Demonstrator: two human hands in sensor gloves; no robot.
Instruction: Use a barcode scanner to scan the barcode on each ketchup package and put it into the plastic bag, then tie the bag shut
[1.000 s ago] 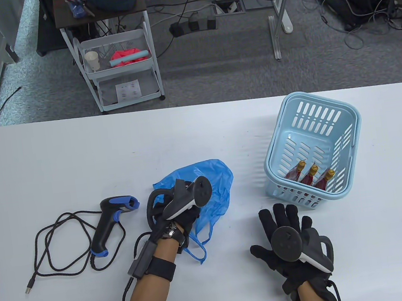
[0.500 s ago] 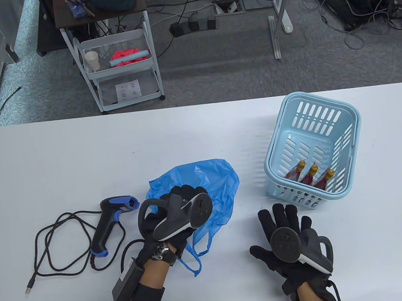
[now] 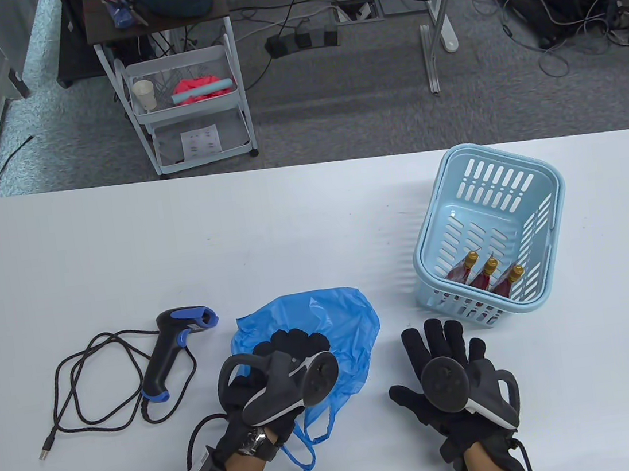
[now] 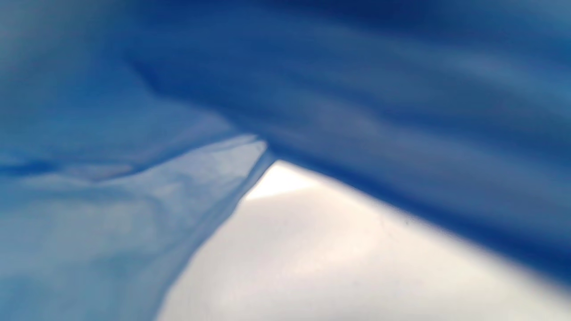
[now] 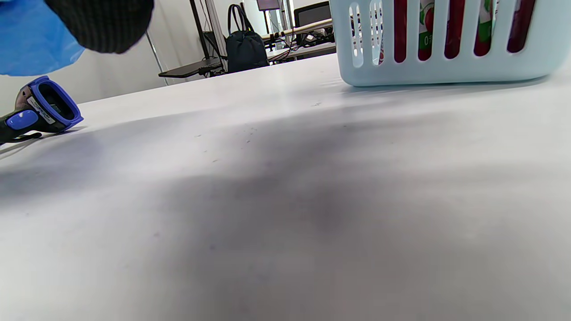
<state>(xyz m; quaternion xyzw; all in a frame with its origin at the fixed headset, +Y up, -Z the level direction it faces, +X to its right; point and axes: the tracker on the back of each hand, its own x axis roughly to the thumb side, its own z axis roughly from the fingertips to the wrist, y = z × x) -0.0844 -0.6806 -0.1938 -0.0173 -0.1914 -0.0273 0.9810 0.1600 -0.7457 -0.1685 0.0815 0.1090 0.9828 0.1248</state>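
A blue plastic bag lies crumpled on the white table, handles toward the near edge. My left hand lies on top of it, its curled fingers gripping the plastic. Blurred blue film fills the left wrist view. My right hand rests flat on the table right of the bag, fingers spread and holding nothing. Three red ketchup packages with gold caps stand in a light blue basket. The black and blue barcode scanner lies left of the bag.
The scanner's black cable loops over the table at the left, ending in a USB plug. The basket's slotted wall stands close in the right wrist view, with the scanner's head at far left. A cart stands beyond the table.
My left hand has drawn the blue bag toward the near edge, and the bag has spread wider. The right hand has barely moved.
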